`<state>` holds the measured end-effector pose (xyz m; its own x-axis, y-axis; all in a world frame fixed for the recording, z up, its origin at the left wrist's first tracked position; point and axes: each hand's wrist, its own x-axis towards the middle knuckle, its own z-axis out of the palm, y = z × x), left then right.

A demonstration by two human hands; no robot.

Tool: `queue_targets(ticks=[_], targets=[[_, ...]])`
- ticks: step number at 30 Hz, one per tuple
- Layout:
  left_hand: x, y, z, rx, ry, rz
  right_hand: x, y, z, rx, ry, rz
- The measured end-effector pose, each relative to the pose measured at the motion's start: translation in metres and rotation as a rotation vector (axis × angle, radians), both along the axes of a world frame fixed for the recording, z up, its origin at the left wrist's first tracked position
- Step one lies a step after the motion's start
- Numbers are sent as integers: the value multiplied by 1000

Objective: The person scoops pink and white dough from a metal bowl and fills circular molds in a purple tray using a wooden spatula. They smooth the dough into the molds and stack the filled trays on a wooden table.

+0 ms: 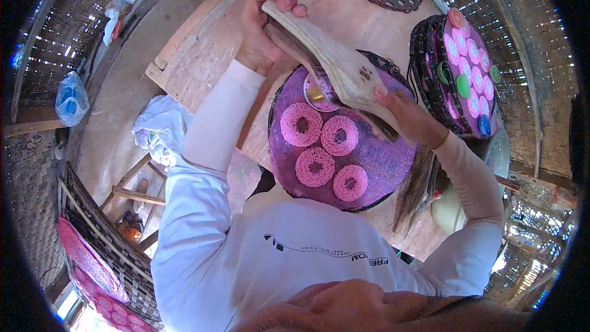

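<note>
Holding a wooden tool [347,67] slantwise just above the centre of the frame, with hands apart: left hand [265,32] wrapped around the upper-left end, right hand [405,114] clamped on the lower-right end. Held over a round purple mat [384,169] bearing four lacy pink rings [301,138], with a pale wooden bench [203,49] around. Flanked at upper right by stacked dark trays [424,55], topped with more pink rings.

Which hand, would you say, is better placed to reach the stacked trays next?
Probably the right hand: it grips the long wooden piece at the end nearer the stacked trays, while the left hand holds the far end.
</note>
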<state>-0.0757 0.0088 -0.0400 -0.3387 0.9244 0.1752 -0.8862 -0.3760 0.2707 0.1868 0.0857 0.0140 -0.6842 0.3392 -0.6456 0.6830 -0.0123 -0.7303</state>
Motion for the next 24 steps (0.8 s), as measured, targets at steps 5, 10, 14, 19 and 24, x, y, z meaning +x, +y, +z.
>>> queue_targets(ticks=[5, 10, 14, 19, 24], targets=[[14, 13, -26, 113, -213, -58, 12, 0, 21, 90, -82, 4], [24, 15, 23, 81, -92, -145, 29, -5, 38, 213, 131, 41], [31, -2, 55, 27, 504, -125, 37, -7, 42, 137, 317, -13], [48, -6, 33, 28, 1674, 220, 17, -17, 45, -51, 363, -135], [41, -35, 49, -172, 1655, 660, -19, -29, -7, 232, 802, -189]])
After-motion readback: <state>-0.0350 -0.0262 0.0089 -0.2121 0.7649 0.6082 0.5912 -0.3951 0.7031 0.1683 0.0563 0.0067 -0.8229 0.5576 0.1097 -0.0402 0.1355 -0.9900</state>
